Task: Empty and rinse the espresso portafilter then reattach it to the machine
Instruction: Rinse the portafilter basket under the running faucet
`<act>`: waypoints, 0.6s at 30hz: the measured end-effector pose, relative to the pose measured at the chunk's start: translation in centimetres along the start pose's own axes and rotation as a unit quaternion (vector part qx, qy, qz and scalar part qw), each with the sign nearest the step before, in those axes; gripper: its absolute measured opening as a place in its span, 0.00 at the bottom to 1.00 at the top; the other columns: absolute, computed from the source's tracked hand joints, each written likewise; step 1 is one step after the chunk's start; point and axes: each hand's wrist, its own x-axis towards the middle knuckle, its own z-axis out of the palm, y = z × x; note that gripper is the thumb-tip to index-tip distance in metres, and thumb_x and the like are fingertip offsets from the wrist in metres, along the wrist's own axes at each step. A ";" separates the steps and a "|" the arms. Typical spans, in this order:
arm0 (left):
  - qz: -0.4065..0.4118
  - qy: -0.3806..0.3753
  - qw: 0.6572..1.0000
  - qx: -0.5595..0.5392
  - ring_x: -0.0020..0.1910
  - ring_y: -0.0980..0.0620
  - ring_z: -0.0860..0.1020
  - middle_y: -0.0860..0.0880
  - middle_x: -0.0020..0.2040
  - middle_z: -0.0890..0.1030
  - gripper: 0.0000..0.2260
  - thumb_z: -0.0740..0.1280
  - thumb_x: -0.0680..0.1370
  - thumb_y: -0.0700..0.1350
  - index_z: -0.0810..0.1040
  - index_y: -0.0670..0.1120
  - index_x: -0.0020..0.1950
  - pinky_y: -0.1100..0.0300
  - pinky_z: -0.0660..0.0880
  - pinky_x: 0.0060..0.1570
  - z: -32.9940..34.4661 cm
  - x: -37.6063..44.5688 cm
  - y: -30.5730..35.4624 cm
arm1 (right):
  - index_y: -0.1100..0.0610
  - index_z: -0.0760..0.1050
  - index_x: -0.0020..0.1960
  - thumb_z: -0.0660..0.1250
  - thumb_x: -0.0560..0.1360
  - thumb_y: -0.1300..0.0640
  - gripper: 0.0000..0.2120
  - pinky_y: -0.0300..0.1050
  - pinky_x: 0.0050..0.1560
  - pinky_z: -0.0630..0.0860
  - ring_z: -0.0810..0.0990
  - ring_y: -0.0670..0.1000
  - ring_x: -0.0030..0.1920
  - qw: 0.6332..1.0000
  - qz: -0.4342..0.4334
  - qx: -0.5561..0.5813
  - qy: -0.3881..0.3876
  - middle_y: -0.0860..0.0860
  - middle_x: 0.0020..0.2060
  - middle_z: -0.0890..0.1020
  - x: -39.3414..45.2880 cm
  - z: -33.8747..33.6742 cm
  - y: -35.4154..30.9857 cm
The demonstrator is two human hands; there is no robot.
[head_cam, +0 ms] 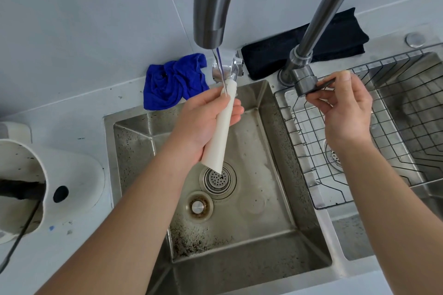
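Note:
The portafilter (221,124) has a long white handle and a shiny metal head (225,67). My left hand (203,122) grips the handle and holds the head up under the faucet spout (211,14), over the left sink basin (239,223). A thin stream of water runs from the spout onto the head. My right hand (345,108) pinches the dark faucet lever (321,84) at the base of the faucet. Coffee grounds speckle the basin floor around the drain strainer (217,179). The espresso machine is not in view.
A blue cloth (172,81) and a folded black cloth (287,55) lie behind the sink. A wire dish rack (383,127) sits in the right basin. A white appliance (48,179) with a dark opening stands on the left counter.

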 end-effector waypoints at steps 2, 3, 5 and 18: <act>-0.007 -0.004 1.000 0.019 0.44 0.47 0.85 0.44 0.43 0.86 0.06 0.65 0.80 0.39 0.81 0.41 0.53 0.56 0.82 0.45 -0.3 -0.4 -0.3 | 0.45 0.80 0.39 0.64 0.77 0.42 0.13 0.52 0.53 0.82 0.82 0.53 0.40 1.000 0.000 0.004 0.001 0.47 0.40 0.83 0.0 0.0 0.0; -0.010 -0.007 1.000 0.026 0.43 0.48 0.85 0.44 0.42 0.86 0.06 0.65 0.80 0.39 0.81 0.41 0.54 0.56 0.82 0.45 -0.5 -0.6 -0.5 | 0.45 0.80 0.38 0.64 0.77 0.42 0.13 0.52 0.53 0.82 0.82 0.52 0.40 1.000 0.001 0.007 0.001 0.47 0.40 0.83 0.0 0.1 -0.1; -0.018 -0.017 0.999 0.033 0.41 0.48 0.84 0.43 0.41 0.85 0.07 0.64 0.80 0.37 0.81 0.40 0.54 0.56 0.82 0.43 -0.9 -1.3 -0.7 | 0.44 0.80 0.38 0.64 0.77 0.42 0.13 0.52 0.53 0.82 0.82 0.52 0.40 1.000 0.002 0.010 0.000 0.47 0.40 0.82 0.0 0.1 -0.1; -0.071 -0.070 0.982 0.158 0.39 0.48 0.84 0.42 0.42 0.86 0.12 0.63 0.80 0.35 0.83 0.50 0.51 0.58 0.82 0.41 -3.5 -5.4 -2.4 | 0.47 0.81 0.39 0.66 0.77 0.41 0.14 0.50 0.50 0.82 0.83 0.51 0.40 1.000 0.025 0.005 -0.003 0.49 0.40 0.83 0.2 -0.3 -0.3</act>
